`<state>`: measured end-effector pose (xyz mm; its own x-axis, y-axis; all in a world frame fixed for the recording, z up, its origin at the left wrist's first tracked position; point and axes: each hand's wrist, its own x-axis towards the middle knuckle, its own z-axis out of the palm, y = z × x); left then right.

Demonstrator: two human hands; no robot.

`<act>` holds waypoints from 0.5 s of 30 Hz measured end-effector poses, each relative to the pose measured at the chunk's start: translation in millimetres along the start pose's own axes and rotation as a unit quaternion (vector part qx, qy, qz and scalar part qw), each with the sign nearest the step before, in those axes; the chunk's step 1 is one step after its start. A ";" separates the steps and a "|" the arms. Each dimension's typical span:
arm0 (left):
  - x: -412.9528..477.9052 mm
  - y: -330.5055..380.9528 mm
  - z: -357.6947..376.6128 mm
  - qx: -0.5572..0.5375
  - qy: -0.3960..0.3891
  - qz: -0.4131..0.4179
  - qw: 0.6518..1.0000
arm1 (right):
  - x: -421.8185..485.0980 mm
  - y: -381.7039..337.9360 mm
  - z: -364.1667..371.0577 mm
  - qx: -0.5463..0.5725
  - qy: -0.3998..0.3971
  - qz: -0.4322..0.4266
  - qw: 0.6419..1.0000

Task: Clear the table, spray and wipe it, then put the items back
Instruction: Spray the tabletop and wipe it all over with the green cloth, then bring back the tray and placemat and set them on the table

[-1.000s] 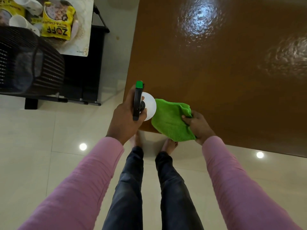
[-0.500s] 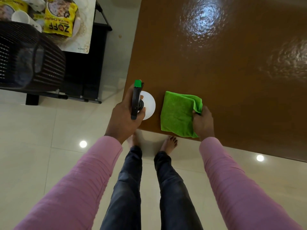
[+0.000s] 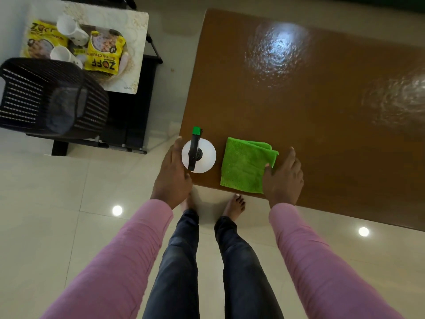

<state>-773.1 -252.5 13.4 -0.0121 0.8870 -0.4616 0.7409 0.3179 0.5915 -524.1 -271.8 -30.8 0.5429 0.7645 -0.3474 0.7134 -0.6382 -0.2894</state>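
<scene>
Brown glossy table bore a folded green microfibre cloth near its corner. My right hand lay flat, fingers spread, on the cloth. My left hand loosely cupped the white spray bottle beside it.

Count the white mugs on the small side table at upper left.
2. One white mug lies tipped at the far side of the small side table, between the yellow snack packets; the other lies nearer, by the black slatted chair, which may hide more.

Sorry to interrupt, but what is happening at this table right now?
A person stands at the brown table. The left hand is beside the spray bottle standing on the near corner; the right hand rests on the green cloth. Mugs and snack packets wait on a side table.
</scene>
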 end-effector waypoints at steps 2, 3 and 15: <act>-11.6 3.2 -7.6 0.026 0.004 -0.014 1.000 | -9.3 -1.2 -15.7 0.000 -0.009 -0.022 1.000; -18.8 6.0 -12.0 0.032 0.004 -0.019 0.999 | -15.3 -2.9 -23.8 0.000 -0.010 -0.039 0.999; -90.0 72.9 -68.7 0.154 0.046 -0.019 0.987 | -91.5 -54.7 -111.5 -0.017 -0.020 -0.168 0.986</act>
<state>-764.2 -286.2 143.5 -0.0942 0.9074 -0.4096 0.9078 0.2472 0.3387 -563.4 -296.7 116.2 0.2567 0.9272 -0.2727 0.8644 -0.3465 -0.3644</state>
